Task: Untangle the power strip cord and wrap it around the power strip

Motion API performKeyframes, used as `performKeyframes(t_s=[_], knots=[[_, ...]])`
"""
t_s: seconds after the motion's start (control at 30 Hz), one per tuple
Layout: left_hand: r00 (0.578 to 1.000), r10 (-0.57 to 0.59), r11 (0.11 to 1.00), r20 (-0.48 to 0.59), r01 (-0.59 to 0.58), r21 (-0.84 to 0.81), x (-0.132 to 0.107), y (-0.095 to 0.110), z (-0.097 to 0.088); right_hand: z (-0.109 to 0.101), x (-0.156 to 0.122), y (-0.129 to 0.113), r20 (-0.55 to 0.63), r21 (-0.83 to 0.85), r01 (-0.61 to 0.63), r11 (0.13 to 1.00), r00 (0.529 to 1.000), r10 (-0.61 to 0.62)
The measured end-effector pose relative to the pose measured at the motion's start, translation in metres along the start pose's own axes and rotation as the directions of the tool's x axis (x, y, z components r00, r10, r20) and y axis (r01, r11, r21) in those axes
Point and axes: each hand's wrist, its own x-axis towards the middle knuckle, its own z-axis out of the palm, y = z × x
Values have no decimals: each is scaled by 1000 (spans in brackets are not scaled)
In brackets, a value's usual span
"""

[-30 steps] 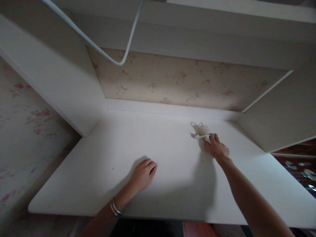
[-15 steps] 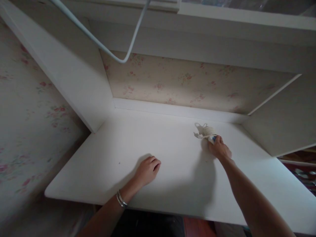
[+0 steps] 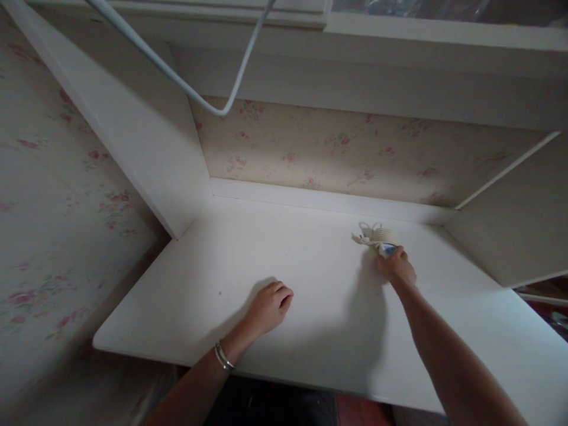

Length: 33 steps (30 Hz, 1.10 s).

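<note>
My right hand [image 3: 396,266] is closed around the near end of a bundle of coiled white cord [image 3: 385,235] at the right rear of the white desk [image 3: 306,236]. A blue-and-white patch shows on the bundle beside my fingers, and loose cord ends stick out to its left. What the cord is wound around is partly hidden by my hand. My left hand [image 3: 270,306] rests on the desktop near the middle, fingers curled in, with nothing seen in it. A silver bracelet [image 3: 223,356] circles that wrist.
Side panels [image 3: 146,148] border the desk on the left and right. An overhead shelf [image 3: 355,71] spans the back. A pale bent rod or cable [image 3: 195,94] hangs across the upper left. Flowered wallpaper [image 3: 310,148] covers the rear wall.
The view has shifted slightly, so the desk sits a little further right in the picture. My right hand stays on the cord bundle, now showing more of its blue patch. My left hand keeps its pose.
</note>
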Motion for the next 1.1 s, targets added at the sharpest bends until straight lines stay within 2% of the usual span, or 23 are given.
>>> performKeyframes(t_s=[0.77,0.87,0.93,1.0,1.07,1.1], knots=[[1000,-7,1000,-27,6,-28,0,1,0,-8,-12,-3,-39,-46,68,997,997,-70],[999,-2,999,-34,1,-36,0,2,0,-9,-16,-6,-99,-79,80,994,991,-88],[999,-8,999,-31,7,-42,0,2,-1,-13,-24,-13,-217,-124,123,985,965,-148],[1000,-20,998,-24,19,-55,0,2,-1,-17,-38,-25,-331,-136,210,968,912,-244],[999,-40,996,-20,38,-86,0,2,-1,-19,-58,-40,-372,-44,351,935,863,-342],[998,-55,992,-20,53,-111,0,1,0,-18,-70,-49,-366,53,425,904,850,-378]])
